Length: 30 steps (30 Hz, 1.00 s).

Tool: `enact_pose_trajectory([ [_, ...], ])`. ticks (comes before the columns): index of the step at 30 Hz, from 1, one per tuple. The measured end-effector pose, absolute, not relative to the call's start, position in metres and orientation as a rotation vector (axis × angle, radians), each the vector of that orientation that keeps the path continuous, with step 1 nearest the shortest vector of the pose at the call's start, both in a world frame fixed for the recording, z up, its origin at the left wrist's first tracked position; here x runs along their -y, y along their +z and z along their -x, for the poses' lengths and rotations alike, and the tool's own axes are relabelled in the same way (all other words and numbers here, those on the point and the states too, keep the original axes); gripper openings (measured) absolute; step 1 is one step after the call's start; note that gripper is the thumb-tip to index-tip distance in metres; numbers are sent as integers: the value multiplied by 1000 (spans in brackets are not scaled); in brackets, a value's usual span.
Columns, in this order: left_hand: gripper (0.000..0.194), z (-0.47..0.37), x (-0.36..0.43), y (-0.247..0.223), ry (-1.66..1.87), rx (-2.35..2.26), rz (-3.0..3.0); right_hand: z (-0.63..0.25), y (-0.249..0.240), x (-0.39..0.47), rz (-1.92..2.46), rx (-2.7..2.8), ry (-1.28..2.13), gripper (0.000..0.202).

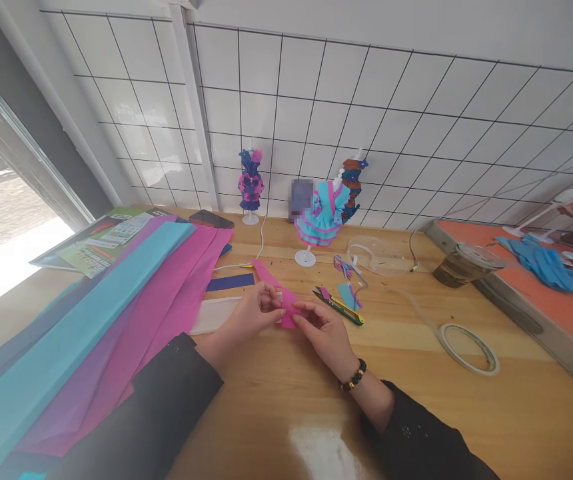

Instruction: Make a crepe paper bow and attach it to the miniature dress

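Between my hands is a narrow strip of pink crepe-like paper (289, 301), its far end trailing up and left over the table. My left hand (260, 308) pinches the strip's left edge between thumb and fingers. From the right, my right hand (322, 327) grips the other edge the same way, a beaded bracelet on its wrist. Just beyond the right hand lie green-and-yellow snips (339, 307) and a light-blue scrap with a purple edge (350, 297). Near the left hand rest a dark-blue strip (230, 283) and a white sheet (214, 316), partly covered by that hand.
Long pink (166, 283) and light-blue sheets (116, 293) cover the left side. Small dress stands, one in a blue-and-pink dress (324, 217), line the tiled wall. A tape roll (469, 349), a lidded cup (466, 264) and an orange-topped tray (531, 293) stand right.
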<state>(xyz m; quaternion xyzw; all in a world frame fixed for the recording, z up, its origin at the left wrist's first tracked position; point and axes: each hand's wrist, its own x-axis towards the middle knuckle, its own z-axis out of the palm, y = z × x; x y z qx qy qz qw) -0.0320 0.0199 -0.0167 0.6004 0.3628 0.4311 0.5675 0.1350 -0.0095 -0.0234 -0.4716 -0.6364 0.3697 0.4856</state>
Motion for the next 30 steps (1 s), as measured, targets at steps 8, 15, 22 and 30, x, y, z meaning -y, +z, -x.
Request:
enact_pose_trajectory([
  [8, 21, 31, -16, -14, 1002, -870, -1603, -134, -20, 10, 1158, 1526, 899, 21],
  [15, 17, 30, -15, -12, 977, -907, -1667, -135, -17, 12, 1142, 1599, 850, 19],
  [22, 19, 31, -15, -8, 962, -912, -1721, -136, -19, 11, 1058, 1629, 816, 19],
  [30, 21, 31, -16, -8, 947, -907, -1813, -136, -18, 10, 1068, 1639, 784, 18],
])
